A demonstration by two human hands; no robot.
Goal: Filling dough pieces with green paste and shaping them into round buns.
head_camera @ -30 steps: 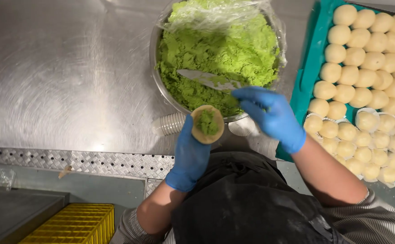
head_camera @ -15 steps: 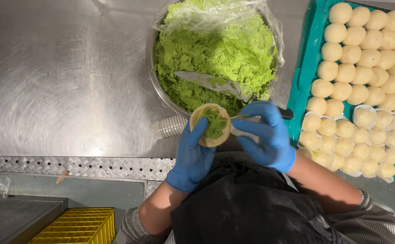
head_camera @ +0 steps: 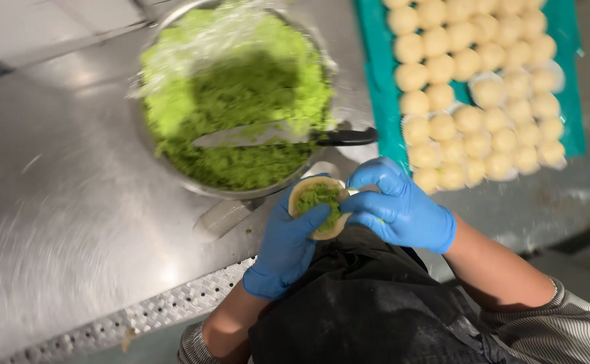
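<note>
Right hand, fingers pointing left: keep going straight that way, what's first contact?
The right hand already touches the dough disc with green filling, cupped in the left hand. Beyond those, probably the pale cups on the steel table; depth is unclear.

A bowl (head_camera: 173, 168) sits on the surface (head_camera: 59, 202), toward its far middle, with filling (head_camera: 241, 94) heaped inside it. A knife (head_camera: 285, 137) lies across the filling, its handle sticking out over the bowl's right rim. Right of the bowl, a tray (head_camera: 376, 81) holds rows of dough balls (head_camera: 484, 87). In front of the bowl, at the near edge of the surface, the left hand (head_camera: 288, 243) cups a dough round (head_camera: 318, 205) with filling in it. The right hand (head_camera: 393, 205) is just right of it, fingers touching the round.
</note>
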